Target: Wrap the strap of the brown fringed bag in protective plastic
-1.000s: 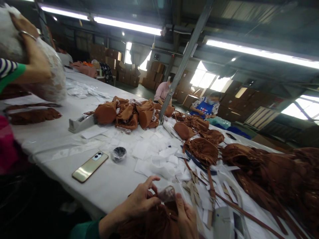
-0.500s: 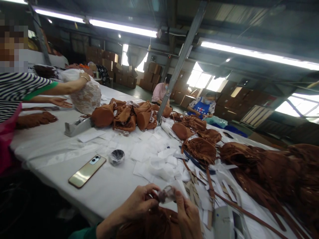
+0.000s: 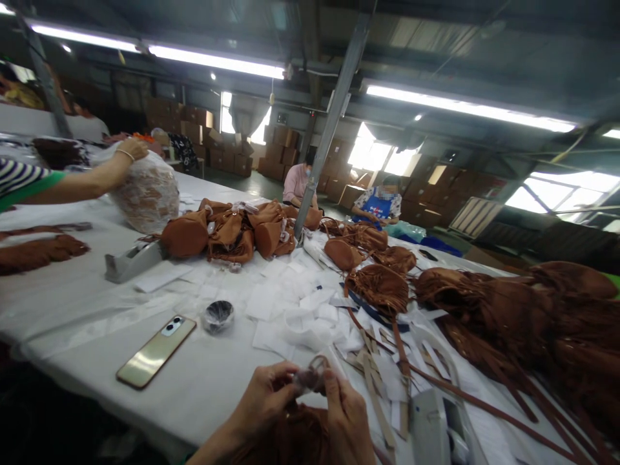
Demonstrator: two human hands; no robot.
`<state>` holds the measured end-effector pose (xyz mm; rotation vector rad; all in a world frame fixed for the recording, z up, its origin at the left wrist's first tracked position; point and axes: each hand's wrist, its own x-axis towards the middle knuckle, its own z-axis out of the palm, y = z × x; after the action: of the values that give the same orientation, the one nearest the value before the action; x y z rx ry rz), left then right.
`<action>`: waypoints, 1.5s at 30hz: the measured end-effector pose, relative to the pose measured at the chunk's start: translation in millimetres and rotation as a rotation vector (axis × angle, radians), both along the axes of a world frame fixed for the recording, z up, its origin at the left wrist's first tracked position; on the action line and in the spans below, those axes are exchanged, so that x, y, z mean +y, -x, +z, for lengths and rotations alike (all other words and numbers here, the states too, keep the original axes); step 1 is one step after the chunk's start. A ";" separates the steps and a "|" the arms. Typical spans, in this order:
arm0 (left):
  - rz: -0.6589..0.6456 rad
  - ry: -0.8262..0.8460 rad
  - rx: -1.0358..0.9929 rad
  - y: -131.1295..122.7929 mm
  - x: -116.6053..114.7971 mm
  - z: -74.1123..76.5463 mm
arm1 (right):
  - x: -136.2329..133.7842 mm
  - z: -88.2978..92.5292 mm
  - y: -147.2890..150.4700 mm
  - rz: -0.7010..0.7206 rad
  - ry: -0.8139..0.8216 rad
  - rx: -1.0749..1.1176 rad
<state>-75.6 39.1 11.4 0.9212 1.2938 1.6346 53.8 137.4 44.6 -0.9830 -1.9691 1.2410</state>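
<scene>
Near the bottom centre, my left hand pinches one side of a small piece wrapped in clear plastic. My right hand grips its other side, thumb and fingers pressed together. A thin brown loop sticks up between the two hands. Beneath them lies a brown bag, mostly hidden by the hands and the lower edge. A gold phone and a small black roll in clear plastic rest on the white table, left of my hands.
Brown fringed bags line the table's far side, with more heaped right. Tape dispensers stand left and lower right. Paper scraps and straps lie between. A person's arm touches a plastic-wrapped bundle; two people sit beyond.
The view has shifted, moving the table's contents left in the picture. Between my fingers the wrapped piece has turned, and its loop now shows. The other person's arm still reaches to the bundle.
</scene>
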 end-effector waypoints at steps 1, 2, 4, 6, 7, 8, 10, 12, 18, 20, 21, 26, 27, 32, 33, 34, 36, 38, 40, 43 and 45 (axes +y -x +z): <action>0.012 0.005 -0.028 -0.5 1.7 -0.2 | 0.8 -2.0 0.8 0.015 0.045 0.051; 0.032 0.012 -0.062 -1.0 3.8 -1.5 | 1.4 -4.5 1.7 0.018 0.102 0.104; 0.068 0.031 -0.145 -1.2 9.4 -7.3 | 1.9 -11.2 3.3 -0.016 0.259 0.197; 0.114 0.037 -0.249 -0.1 16.4 -15.9 | 0.9 -19.8 5.3 -0.082 0.425 0.262; 0.130 0.032 -0.297 1.0 20.3 -20.4 | 0.1 -24.5 6.5 -0.105 0.482 0.279; 0.134 0.026 -0.334 2.5 24.2 -24.7 | -0.8 -29.3 8.0 -0.110 0.520 0.286; 0.112 0.018 -0.353 5.8 32.0 -31.8 | -1.8 -38.2 11.7 -0.089 0.558 0.302; 0.067 0.010 -0.321 9.0 39.3 -36.9 | -1.1 -45.5 15.5 -0.085 0.573 0.328; -0.027 -0.004 -0.168 14.1 54.2 -44.1 | 9.1 -50.6 18.6 -0.228 0.528 0.422; -0.050 -0.015 -0.116 15.2 55.3 -43.8 | 11.1 -45.2 16.6 -0.254 0.538 0.435; -0.065 -0.023 -0.098 15.7 55.2 -43.2 | 11.5 -41.9 15.5 -0.237 0.547 0.439; -0.132 -0.040 -0.044 16.9 51.4 -41.6 | 12.2 -34.8 14.0 -0.065 0.493 0.446; -0.128 -0.038 -0.032 16.9 50.6 -42.3 | 12.4 -36.7 14.8 -0.079 0.468 0.438; -0.096 -0.023 0.071 15.3 47.3 -47.5 | 9.4 -51.7 17.5 -0.115 0.393 0.396; -0.100 -0.022 0.093 14.7 46.3 -47.9 | 8.1 -54.1 17.0 -0.123 0.374 0.391; -0.109 -0.023 0.113 14.2 44.8 -48.2 | 6.9 -56.2 16.0 -0.135 0.354 0.388; -0.138 -0.035 0.154 13.8 40.3 -49.2 | 5.7 -59.6 12.9 -0.166 0.310 0.384; -0.164 -0.041 0.228 14.6 33.7 -52.0 | 5.8 -62.1 9.2 -0.204 0.260 0.381; -0.150 -0.024 0.322 15.7 26.0 -56.4 | 6.0 -63.8 6.5 -0.229 0.209 0.376; -0.084 0.004 0.380 15.1 16.3 -60.7 | 3.7 -64.0 7.4 -0.227 0.151 0.370; -0.059 0.005 0.357 12.2 13.1 -58.8 | 0.9 -61.9 11.4 -0.217 0.129 0.360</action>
<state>-87.9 52.3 -47.4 1.2783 1.4905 1.4636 42.4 138.3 -17.3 -0.9318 -1.4822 1.3277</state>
